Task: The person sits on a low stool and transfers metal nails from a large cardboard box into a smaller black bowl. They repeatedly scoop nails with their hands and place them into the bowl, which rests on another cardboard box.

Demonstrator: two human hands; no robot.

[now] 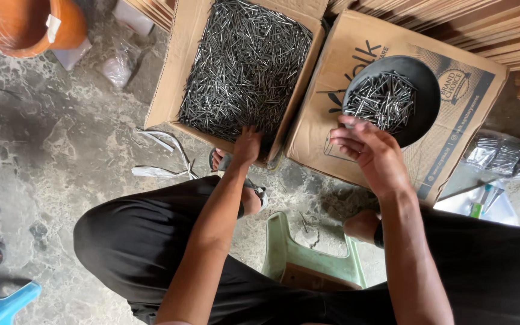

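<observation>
Single view: head-worn camera, looking almost straight down from above the seated person's lap. Facing: forward and downward, onto the mottled grey concrete floor (49, 156). Range: close; both forearms run up from the bottom edge, the hands reaching mid-frame. Upper centre: open brown cardboard box of loose dark steel nails (245, 66). Upper right: closed printed cardboard carton (452, 120), bearing a round black dish of nails (392, 99). Bottom centre: pale green plastic stool (308, 259), partly under the legs. Top right corner: stacked timber boards (501, 36), apparently, cropped by the frame edge. No second view; no shared area.
</observation>
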